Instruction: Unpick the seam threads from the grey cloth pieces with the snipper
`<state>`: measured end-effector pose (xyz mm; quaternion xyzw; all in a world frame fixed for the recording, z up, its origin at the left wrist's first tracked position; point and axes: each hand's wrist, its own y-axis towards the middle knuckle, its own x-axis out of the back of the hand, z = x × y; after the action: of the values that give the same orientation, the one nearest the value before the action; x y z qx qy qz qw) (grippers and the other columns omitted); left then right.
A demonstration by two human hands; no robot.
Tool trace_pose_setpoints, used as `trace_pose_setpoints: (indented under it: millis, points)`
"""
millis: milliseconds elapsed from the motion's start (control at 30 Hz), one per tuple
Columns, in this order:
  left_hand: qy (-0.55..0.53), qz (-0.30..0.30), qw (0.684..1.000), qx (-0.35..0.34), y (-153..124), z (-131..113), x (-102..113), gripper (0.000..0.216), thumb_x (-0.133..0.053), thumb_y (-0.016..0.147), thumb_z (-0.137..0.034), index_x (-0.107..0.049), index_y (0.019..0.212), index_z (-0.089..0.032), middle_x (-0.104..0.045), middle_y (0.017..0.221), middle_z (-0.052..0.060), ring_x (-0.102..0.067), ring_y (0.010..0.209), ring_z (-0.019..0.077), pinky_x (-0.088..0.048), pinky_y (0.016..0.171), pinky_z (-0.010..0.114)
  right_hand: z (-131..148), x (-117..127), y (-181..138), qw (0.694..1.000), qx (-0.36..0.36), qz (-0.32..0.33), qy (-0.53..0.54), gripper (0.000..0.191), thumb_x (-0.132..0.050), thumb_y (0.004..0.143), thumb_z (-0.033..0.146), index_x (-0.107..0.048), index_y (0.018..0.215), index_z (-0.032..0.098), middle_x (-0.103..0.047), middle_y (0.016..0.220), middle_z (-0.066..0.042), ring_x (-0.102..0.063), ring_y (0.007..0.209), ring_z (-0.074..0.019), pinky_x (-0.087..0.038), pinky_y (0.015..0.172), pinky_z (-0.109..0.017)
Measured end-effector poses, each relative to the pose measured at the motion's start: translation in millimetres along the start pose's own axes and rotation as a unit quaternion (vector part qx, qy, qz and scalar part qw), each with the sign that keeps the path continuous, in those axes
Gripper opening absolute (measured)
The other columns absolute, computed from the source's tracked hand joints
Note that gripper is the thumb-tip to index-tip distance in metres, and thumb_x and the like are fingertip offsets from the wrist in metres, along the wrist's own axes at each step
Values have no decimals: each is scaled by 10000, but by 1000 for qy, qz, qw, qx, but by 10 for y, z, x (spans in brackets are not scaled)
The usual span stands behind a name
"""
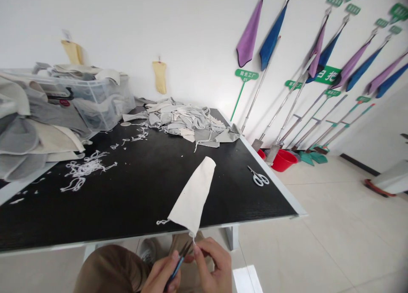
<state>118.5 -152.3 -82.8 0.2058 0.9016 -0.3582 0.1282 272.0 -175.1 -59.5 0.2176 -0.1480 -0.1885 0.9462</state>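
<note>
My left hand (162, 274) is closed around small scissors with blue handles (176, 268). Their dark blades stand slightly apart and point up beside a thread tail (193, 238). My right hand (214, 262) pinches that tail between thumb and fingertips, just below the near corner of a tapered cream cloth piece (193, 195). The cloth lies on the black table, its near corner reaching over the front edge. A second, twisted thread tail (162, 222) sticks out from its left corner.
White-handled scissors (259, 179) lie at the table's right. A heap of grey and cream cloth pieces (185, 119) covers the back. Loose thread clippings (87, 165) lie to the left, by a clear plastic bin (95, 114) full of cloth. Mops and a red bucket (284, 160) stand along the wall.
</note>
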Motion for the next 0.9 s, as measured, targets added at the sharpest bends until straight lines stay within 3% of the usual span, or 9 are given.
trace_pose_setpoints:
  millis: [133,267,433,733,900]
  points:
    - [-2,11,1000,1,36,0,20,727,-615,578,-868,-577,813,-181,-360,527,-80,-157,398,15,-60,375,151,-22,8,2,1000,8,7,-6,167,-603,899,224,-723,782,213,-675,642,-22,-611,568,-154,-467,527,-255]
    - [-4,-15,1000,20,60,-5,-23,708,-644,547,-861,-507,718,-187,-368,511,-84,-158,386,6,-43,377,143,-61,-2,-28,1000,12,21,-9,163,-597,895,195,-699,768,210,-678,668,-29,-615,589,-160,-462,548,-260]
    - [-21,-56,998,18,54,-38,-88,733,-719,470,-827,-568,793,-185,-403,491,-88,-210,357,9,-68,362,133,-91,-6,-66,999,12,31,-22,155,-588,895,189,-694,783,208,-663,676,-35,-607,597,-165,-462,554,-266]
    - [-54,-101,993,9,81,-105,-188,672,-797,502,-718,-563,817,-172,-417,476,-102,-277,340,5,-114,360,111,-123,3,-89,998,19,44,-33,146,-581,891,166,-686,794,198,-630,669,-34,-585,596,-156,-446,549,-260]
    - [-81,-94,992,2,70,-163,-239,644,-827,508,-667,-552,806,-166,-418,480,-109,-236,324,-12,-87,361,118,-145,-8,-116,998,23,40,-31,144,-583,886,158,-686,793,193,-629,667,-32,-579,595,-149,-441,552,-249]
